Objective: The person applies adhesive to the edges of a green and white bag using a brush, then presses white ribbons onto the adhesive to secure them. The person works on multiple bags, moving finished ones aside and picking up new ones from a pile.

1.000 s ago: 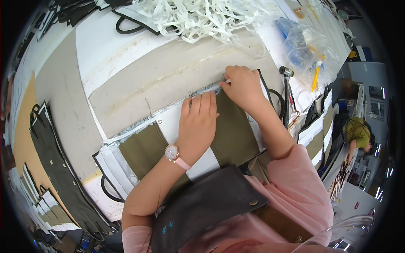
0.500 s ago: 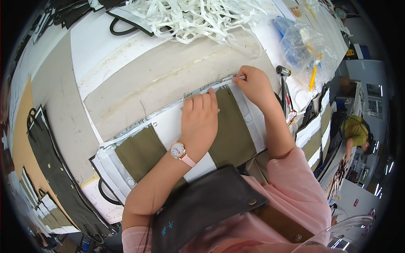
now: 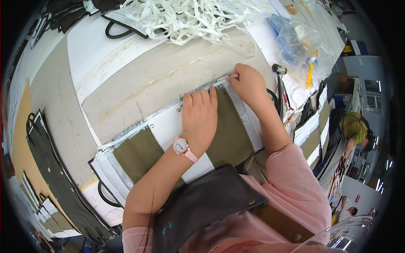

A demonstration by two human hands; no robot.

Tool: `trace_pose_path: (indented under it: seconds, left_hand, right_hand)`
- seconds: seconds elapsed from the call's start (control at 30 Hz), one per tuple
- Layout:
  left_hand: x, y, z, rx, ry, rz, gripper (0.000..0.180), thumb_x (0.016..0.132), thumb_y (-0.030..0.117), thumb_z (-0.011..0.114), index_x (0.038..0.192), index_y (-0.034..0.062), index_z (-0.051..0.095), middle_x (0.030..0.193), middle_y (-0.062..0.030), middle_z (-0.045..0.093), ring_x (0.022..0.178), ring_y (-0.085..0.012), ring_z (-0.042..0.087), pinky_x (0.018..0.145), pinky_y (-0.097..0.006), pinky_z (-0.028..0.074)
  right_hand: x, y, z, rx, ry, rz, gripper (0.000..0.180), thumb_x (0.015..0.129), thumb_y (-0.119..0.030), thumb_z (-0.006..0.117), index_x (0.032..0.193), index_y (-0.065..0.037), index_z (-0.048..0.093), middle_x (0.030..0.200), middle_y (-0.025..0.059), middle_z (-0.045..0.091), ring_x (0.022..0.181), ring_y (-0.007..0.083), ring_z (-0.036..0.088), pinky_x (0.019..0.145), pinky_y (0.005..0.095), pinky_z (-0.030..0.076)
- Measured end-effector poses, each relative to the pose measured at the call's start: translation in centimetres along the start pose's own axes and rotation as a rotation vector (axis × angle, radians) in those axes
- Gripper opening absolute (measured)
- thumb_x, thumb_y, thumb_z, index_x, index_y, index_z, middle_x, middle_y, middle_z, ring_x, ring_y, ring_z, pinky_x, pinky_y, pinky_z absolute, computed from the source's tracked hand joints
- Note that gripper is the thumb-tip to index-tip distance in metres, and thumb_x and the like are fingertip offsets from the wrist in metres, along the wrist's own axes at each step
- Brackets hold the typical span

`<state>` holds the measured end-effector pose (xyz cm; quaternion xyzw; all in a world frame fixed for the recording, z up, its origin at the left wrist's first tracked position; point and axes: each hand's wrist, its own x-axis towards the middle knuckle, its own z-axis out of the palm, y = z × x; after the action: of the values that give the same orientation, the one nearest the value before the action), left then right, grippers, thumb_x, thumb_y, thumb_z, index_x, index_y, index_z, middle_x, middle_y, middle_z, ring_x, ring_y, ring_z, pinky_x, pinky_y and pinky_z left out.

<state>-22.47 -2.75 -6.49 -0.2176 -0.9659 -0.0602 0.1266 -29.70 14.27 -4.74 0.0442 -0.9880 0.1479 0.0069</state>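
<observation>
A flat bag panel, white with olive fabric bands, lies slanted in front of me. A narrow white strip runs along its far edge, over a greyish, glue-like border. My left hand, with a watch on its wrist, rests on the panel's middle. Its fingers are stretched toward the far edge, with the fingertips by the strip. At the far right corner my right hand pinches the strip between thumb and forefinger. Its other fingers curl under.
A tangled heap of white strips lies at the back. Right of it are a clear plastic bag and a hammer. Dark bag pieces lie at left; more panels are stacked at right. Another person is farther right.
My right hand has shifted slightly left along the far edge, still pinching the strip. My left hand has stayed nearly in place on the panel. The view has shifted a little.
</observation>
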Motion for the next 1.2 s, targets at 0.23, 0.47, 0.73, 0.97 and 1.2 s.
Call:
trace_pose_path:
  seconds: [0.23, 0.47, 0.73, 0.97, 1.2]
  left_hand:
    - [0.0, 0.0, 0.2, -0.012, 0.004, -0.002, 0.042, 0.082, 0.01, 0.057, 0.123, 0.005, 0.062, 0.081, -0.0067, 0.048, 0.082, -0.0231, 0.049, 0.086, -0.038, 0.04]
    - [0.0, -0.1, 0.2, -0.012, -0.008, -0.011, 0.038, 0.087, 0.018, 0.061, 0.122, 0.0058, 0.063, 0.082, -0.0064, 0.05, 0.083, -0.0227, 0.05, 0.086, -0.038, 0.04]
    - [0.1, -0.2, 0.2, -0.017, -0.016, -0.013, 0.037, 0.085, 0.019, 0.063, 0.121, 0.0081, 0.064, 0.082, -0.0058, 0.049, 0.083, -0.0218, 0.05, 0.083, -0.037, 0.039]
    - [0.3, -0.7, 0.1, -0.181, 0.059, -0.039, 0.037, 0.084, 0.017, 0.064, 0.119, 0.0052, 0.064, 0.091, -0.0081, 0.053, 0.089, -0.0223, 0.051, 0.081, -0.035, 0.04]
    - [0.5, -0.5, 1.1, -0.294, 0.1, 0.049, 0.041, 0.084, 0.015, 0.063, 0.118, -0.0072, 0.058, 0.094, -0.0095, 0.054, 0.091, -0.0225, 0.053, 0.083, -0.034, 0.044]
  right_hand:
    - [-2.6, 0.2, -1.5, 0.034, 0.132, 0.02, 0.015, 0.081, -0.007, 0.066, 0.094, -0.001, 0.06, 0.088, 0.0163, 0.062, 0.083, 0.0361, 0.062, 0.071, 0.0445, 0.05]
    - [-5.1, -0.5, 0.4, 0.078, 0.253, -0.183, 0.017, 0.081, -0.006, 0.067, 0.098, -0.004, 0.065, 0.081, 0.0119, 0.059, 0.07, 0.0304, 0.059, 0.062, 0.041, 0.047]
    - [-1.8, -0.3, -1.3, 0.288, -0.056, -0.051, 0.017, 0.08, -0.015, 0.073, 0.09, -0.003, 0.067, 0.065, 0.0047, 0.051, 0.058, 0.0168, 0.048, 0.055, 0.032, 0.04]
    - [-0.6, 0.4, -1.2, 0.524, -0.261, 0.156, 0.029, 0.08, -0.03, 0.075, 0.078, -0.001, 0.068, 0.065, 0.0083, 0.059, 0.063, 0.0172, 0.056, 0.061, 0.0331, 0.045]
    - [-0.2, 0.8, -0.7, 0.293, -0.127, 0.046, 0.021, 0.08, -0.021, 0.073, 0.082, -0.001, 0.067, 0.076, 0.0069, 0.057, 0.069, 0.0185, 0.055, 0.063, 0.0323, 0.044]
